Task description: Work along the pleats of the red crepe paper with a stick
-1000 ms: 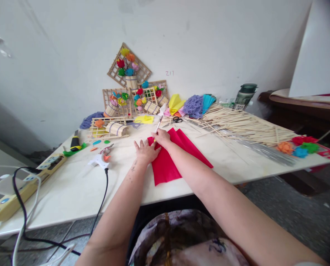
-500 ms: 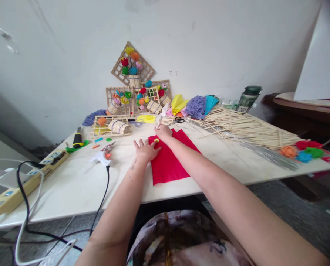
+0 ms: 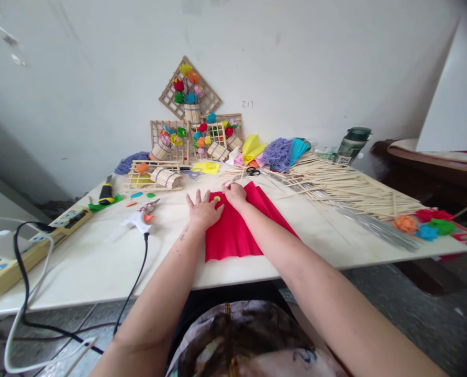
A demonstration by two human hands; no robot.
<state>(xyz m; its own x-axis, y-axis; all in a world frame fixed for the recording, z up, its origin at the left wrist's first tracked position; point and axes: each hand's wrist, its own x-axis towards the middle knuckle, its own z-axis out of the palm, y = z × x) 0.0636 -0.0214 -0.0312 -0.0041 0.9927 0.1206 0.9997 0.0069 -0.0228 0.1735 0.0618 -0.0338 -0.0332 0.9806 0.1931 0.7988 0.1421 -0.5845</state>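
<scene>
Your left hand (image 3: 204, 212), fingers spread, pinned a yellow disc (image 3: 217, 198) on red crepe paper (image 3: 231, 233); your right hand (image 3: 235, 194) clasped a pen (image 3: 229, 183); slack pressure could have shifted the disc.

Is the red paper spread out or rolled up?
Spread out: the red paper lies broad and rippled on the table, the left hand touching one corner.

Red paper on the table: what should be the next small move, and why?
Probably, the right hand should bring its slim pale tool to the yellow piece's edge, because the left hand seems to steady that piece on the red paper, with the tool nearby.
</scene>
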